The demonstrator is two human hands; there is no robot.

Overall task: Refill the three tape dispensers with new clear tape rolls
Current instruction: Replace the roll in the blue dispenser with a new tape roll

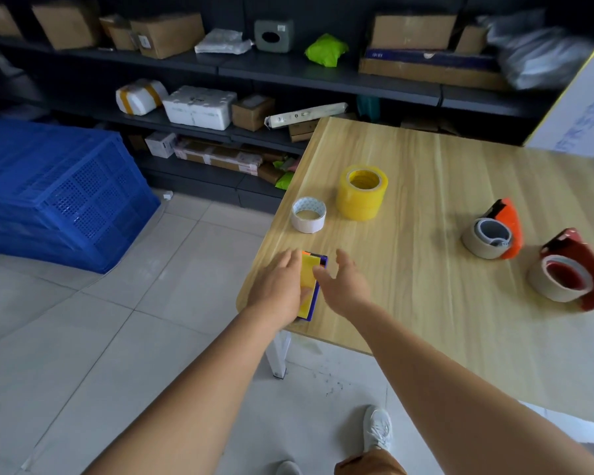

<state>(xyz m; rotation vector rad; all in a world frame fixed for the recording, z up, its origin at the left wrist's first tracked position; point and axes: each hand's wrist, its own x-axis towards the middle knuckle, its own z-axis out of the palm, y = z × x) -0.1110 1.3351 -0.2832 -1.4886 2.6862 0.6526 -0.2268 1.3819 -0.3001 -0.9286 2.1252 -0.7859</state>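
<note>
Left hand (282,286) lay on blue dispenser (311,286) at table (426,303) near-left corner, apparently steadying it; grip unclear in blur. Your right hand (345,286) hovered beside, fingers loose. Yellowish tape stack (361,192) waited near left edge.

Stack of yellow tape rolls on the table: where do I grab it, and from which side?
Take the yellow tape stack around its outer curved wall, coming from above with the right hand. It stands upright with its core hole facing up, and the sides are free: the white empty core sits apart to its left. The wall looks too wide for a pinch, so a spread hand seems safer.
</note>
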